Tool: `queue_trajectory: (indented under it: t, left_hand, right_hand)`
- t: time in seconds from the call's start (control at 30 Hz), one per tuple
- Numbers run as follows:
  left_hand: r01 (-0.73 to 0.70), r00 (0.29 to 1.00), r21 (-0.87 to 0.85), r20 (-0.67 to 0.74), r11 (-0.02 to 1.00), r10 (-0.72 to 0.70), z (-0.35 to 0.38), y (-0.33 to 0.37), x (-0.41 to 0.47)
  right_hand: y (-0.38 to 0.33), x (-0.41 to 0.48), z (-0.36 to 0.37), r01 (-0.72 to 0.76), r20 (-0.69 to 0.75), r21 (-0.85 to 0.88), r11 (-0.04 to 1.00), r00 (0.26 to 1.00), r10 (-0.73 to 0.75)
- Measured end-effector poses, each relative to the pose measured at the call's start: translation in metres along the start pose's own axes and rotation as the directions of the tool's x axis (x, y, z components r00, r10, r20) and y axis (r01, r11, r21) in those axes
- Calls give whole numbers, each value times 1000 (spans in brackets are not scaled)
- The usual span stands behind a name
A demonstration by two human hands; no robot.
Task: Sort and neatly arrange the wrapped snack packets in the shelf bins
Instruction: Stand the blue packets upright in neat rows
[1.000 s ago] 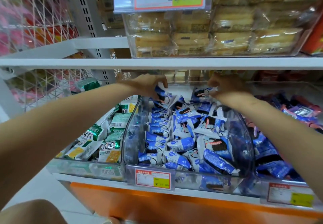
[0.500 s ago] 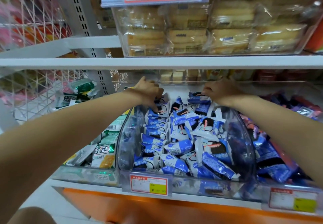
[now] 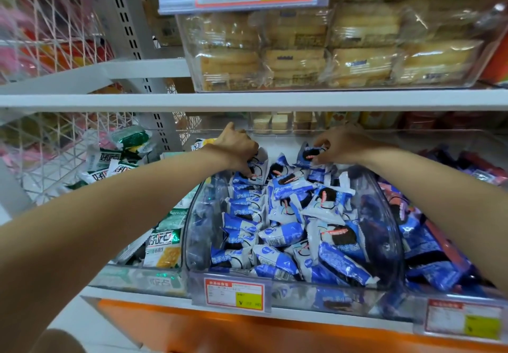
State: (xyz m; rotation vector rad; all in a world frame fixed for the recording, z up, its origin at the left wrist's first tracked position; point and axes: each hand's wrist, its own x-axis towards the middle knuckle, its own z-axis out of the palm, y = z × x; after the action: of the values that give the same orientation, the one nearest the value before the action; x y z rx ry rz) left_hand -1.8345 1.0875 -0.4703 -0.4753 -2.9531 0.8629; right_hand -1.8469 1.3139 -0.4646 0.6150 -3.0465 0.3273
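A clear plastic bin [image 3: 200, 215] in the middle of the shelf is heaped with several blue-and-white wrapped snack packets [image 3: 286, 231]. My left hand [image 3: 236, 150] reaches to the bin's back left, fingers curled down onto a white-and-blue packet [image 3: 259, 165] at the top of a neat upright row. My right hand [image 3: 343, 146] is at the back right and pinches a blue packet [image 3: 310, 156] by its top edge. The fingertips of both hands are partly hidden among the packets.
A bin of green-and-white packets [image 3: 162, 242] stands to the left, a bin of dark blue and red packets [image 3: 428, 245] to the right. A white shelf board [image 3: 247, 99] hangs low above the hands, carrying a box of yellow cakes [image 3: 330, 50]. Price tags [image 3: 233, 293] line the front edge.
Both hands have stayed at the back of the middle bin, shifting slightly. My right hand now has a blue packet lifted up in its fingers.
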Motion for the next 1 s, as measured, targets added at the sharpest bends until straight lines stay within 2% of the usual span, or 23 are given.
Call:
queue_trajectory:
  t: [0.17, 0.33, 0.4, 0.47, 0.5, 0.53, 0.57, 0.6, 0.63, 0.67, 0.7, 0.8, 0.87, 0.93, 1.0]
  left_hand:
    - [35, 999, 16, -5, 999, -35, 2, -2, 0]
    - [40, 999, -11, 16, 999, -40, 2, -4, 1]
    - [52, 999, -115, -8, 992, -53, -4, -8, -3]
    - [30, 994, -333, -92, 943, -64, -12, -15, -9]
    - [-12, 986, -496, -151, 868, -73, -15, -20, -12]
    - [-69, 978, -677, -190, 732, -84, -19, -23, -15]
    - [-127, 974, -835, -206, 535, -90, -24, -25, -19]
    - [-158, 977, -933, -194, 324, -84, -28, -24, -25]
    - [-167, 982, -971, -180, 173, -64, -32, -23, -31]
    - [-166, 984, -981, -170, 97, -42, -34, -21, -35]
    - [-145, 989, -983, -147, 112, -12, -36, -18, -37]
    - [-70, 998, -918, -68, 391, 19, -34, -15, -38]
    - [-25, 1000, -864, -31, 503, -3, -32, -20, -37]
    - [17, 998, -764, 50, 644, 32, -31, -24, -38]
    - [19, 989, -622, 127, 783, 77, -30, -25, -39]
  right_hand:
    - [-7, -11, -5, 30, 24, 165, 986, 999, -34]
    - [-17, -10, -3, 62, -95, 283, 957, 995, -37]
    - [-21, -7, -5, 52, -144, 320, 946, 990, -6]
    - [-26, -5, -7, 75, -182, 372, 925, 983, -6]
    - [-30, -4, -9, 91, -191, 399, 913, 982, -14]
    - [-35, -5, -9, 101, -189, 416, 904, 982, -22]
    - [-40, -5, -9, 110, -184, 427, 898, 982, -33]
    - [-45, -5, -9, 121, -176, 437, 891, 983, -48]
    - [-50, -5, -8, 128, -167, 454, 882, 984, -57]
    - [-54, -6, -7, 133, -164, 474, 871, 985, -61]
    - [-57, -6, -5, 133, -163, 492, 860, 985, -60]
    - [-61, -7, 2, 110, -137, 546, 831, 990, -41]
    - [-61, -8, 4, 91, -104, 538, 838, 994, -41]
    - [-57, -10, 5, 63, -40, 489, 870, 998, -50]
    - [-53, -13, 5, 37, 72, 344, 938, 995, -65]
